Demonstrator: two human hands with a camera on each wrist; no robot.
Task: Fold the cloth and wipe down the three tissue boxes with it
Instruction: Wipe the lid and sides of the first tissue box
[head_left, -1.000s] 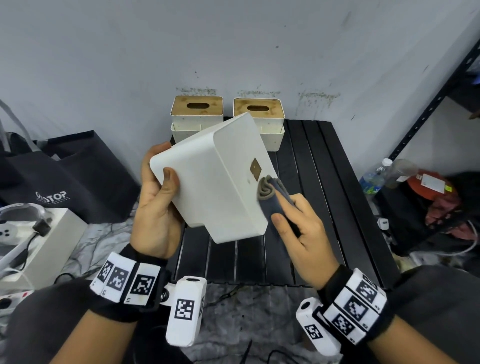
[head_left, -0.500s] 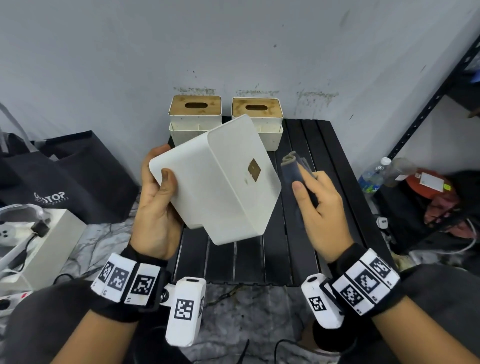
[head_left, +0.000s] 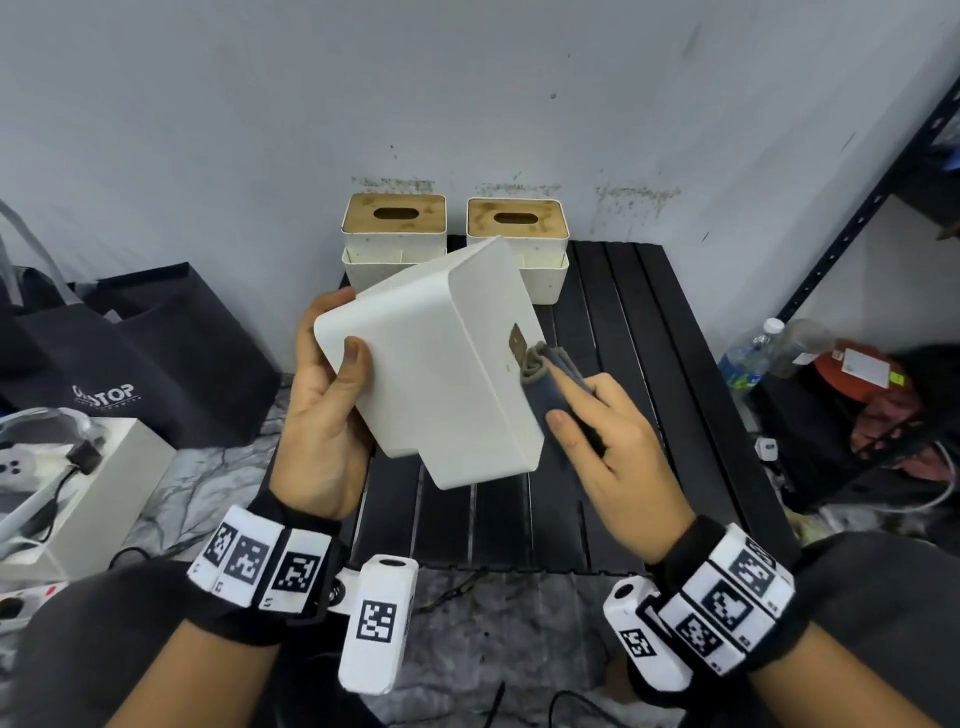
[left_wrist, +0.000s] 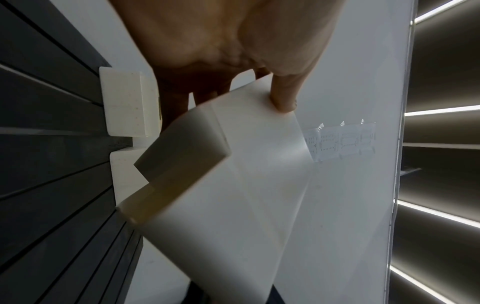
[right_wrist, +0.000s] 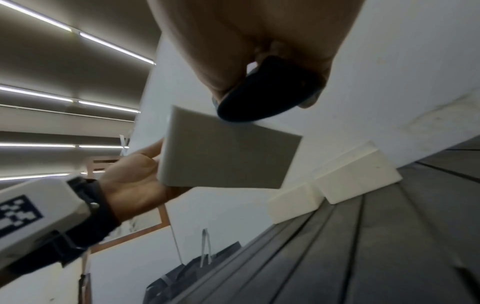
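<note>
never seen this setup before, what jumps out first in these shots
A white tissue box held tilted above the black slatted table by the left hand, while the right hand presses a folded dark cloth to its side. Behind stand two wood-topped tissue boxes against the wall.

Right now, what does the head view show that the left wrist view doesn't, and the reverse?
Head view only: the right hand pressing the folded cloth against the held box's right side, the wooden tops of the two back boxes, a black bag.

Left wrist view only: ceiling lights, a clear sticker on the wall, the held box's recessed end.

Both: the left hand gripping the held box above the black slatted table.
</note>
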